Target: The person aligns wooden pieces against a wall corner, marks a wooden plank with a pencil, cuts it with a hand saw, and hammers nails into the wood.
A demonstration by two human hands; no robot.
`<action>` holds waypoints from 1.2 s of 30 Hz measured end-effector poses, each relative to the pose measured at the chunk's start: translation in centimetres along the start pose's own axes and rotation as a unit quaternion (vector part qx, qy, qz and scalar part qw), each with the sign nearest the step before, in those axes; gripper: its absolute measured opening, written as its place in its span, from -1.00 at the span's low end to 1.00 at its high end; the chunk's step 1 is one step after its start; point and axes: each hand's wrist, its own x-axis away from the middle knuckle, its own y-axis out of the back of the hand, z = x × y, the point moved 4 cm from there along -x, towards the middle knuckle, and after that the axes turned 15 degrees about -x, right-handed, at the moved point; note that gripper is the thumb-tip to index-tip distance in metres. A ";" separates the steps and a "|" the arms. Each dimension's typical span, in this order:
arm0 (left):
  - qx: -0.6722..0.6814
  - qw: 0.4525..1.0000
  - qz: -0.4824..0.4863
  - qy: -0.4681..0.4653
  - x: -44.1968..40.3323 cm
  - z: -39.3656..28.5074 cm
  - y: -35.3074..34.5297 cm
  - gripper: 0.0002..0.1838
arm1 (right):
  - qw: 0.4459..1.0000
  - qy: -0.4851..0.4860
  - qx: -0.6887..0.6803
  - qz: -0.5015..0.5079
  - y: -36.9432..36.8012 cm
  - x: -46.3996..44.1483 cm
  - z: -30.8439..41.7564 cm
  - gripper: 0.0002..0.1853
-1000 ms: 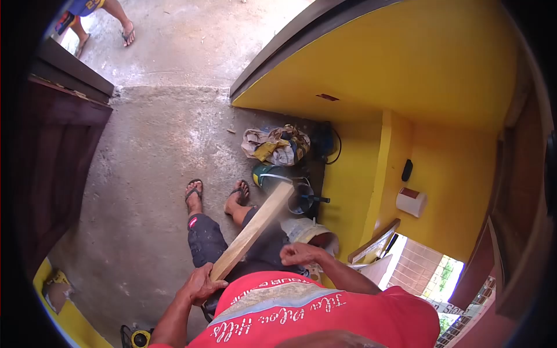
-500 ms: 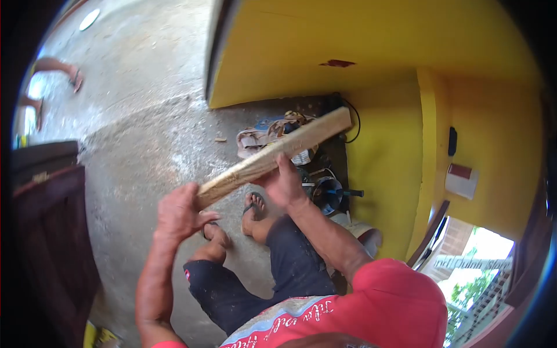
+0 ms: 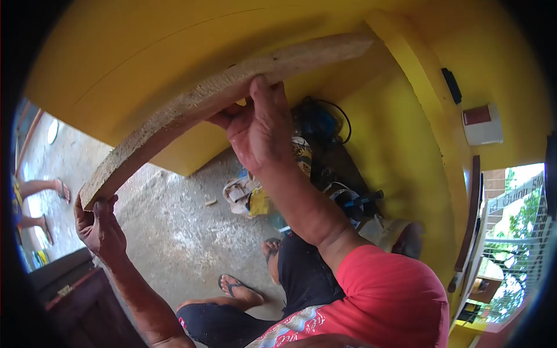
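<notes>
A long wooden board (image 3: 180, 111) with a rough, pale edge is raised in front of the yellow wall (image 3: 145, 43), slanting from lower left to upper right. My left hand (image 3: 103, 227) grips its lower left end, thumb on the near side. Around the middle of the board, my right hand (image 3: 259, 127) is closed on it from below with the thumb up. Whether the board touches the wall I cannot tell.
Below lie a crumpled sack (image 3: 241, 194), a bucket (image 3: 343, 197) with a tool handle, and a dark cable. A dark wooden piece of furniture (image 3: 87, 307) stands at lower left. Another person's feet (image 3: 61, 190) are at far left. A window (image 3: 513, 232) is at right.
Both hands have lifted the board up and towards the yellow wall. My left hand has shifted left along with the board's end, and the view has tilted closer to the wall.
</notes>
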 end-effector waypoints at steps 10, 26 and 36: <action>-0.119 0.987 -0.052 -0.090 -0.7 -3.0 -6.7 -0.74 | 0.982 0.124 0.144 -0.018 2.2 -4.6 4.4 -0.63; -0.416 0.856 -0.131 -0.277 -0.6 -8.6 -11.1 -0.79 | 0.973 0.068 0.211 -0.063 1.9 -7.2 9.1 -0.59; -0.327 0.927 -0.104 -0.150 -2.4 -8.2 -10.8 -0.73 | 0.974 0.094 0.199 -0.046 2.4 -8.6 9.7 -0.59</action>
